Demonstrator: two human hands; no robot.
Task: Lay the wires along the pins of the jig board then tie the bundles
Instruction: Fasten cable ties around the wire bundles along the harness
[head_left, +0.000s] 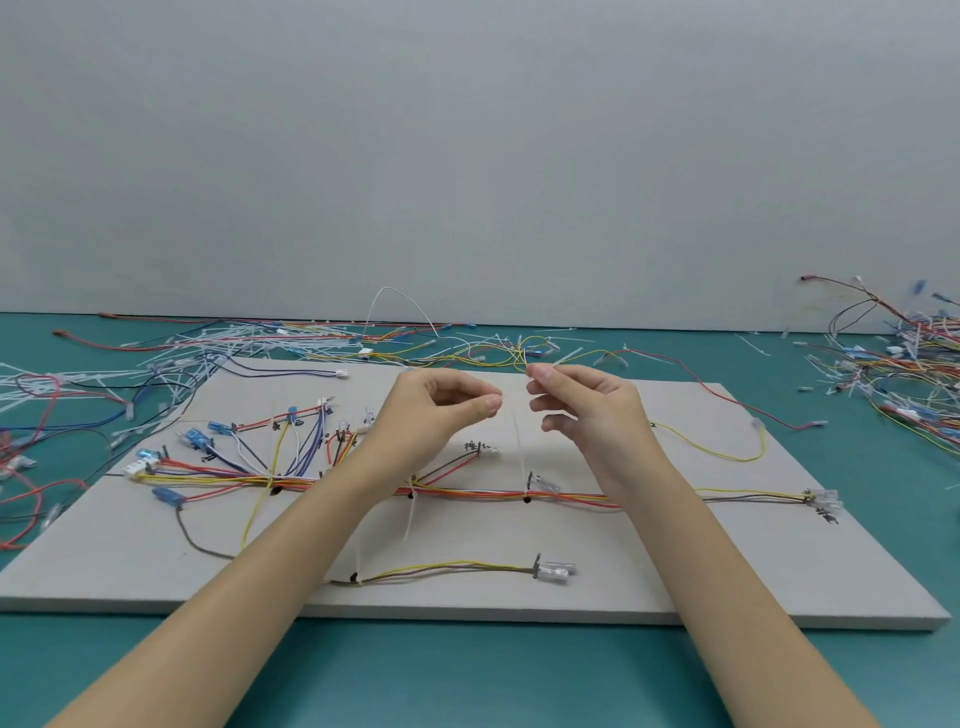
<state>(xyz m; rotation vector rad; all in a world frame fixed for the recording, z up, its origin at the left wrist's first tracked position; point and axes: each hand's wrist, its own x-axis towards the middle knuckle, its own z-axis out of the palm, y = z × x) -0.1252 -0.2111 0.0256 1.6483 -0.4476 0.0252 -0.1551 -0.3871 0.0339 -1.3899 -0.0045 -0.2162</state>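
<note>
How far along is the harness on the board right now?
Done: wires lie along the jig board, the main bundle tied at several points. In hand: both hands, left hand and right hand, are raised, seemingly pinching something thin. Left: the yellow wire lies loose.

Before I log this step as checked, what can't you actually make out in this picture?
- Head view: whether the left hand or right hand pinches a tie; anything there is too thin.
- Main bundle: both forearms cover stretches of it.
- Handwritten labels on the board: too small to read.
- Wire pile: cut off by the right edge.
</note>
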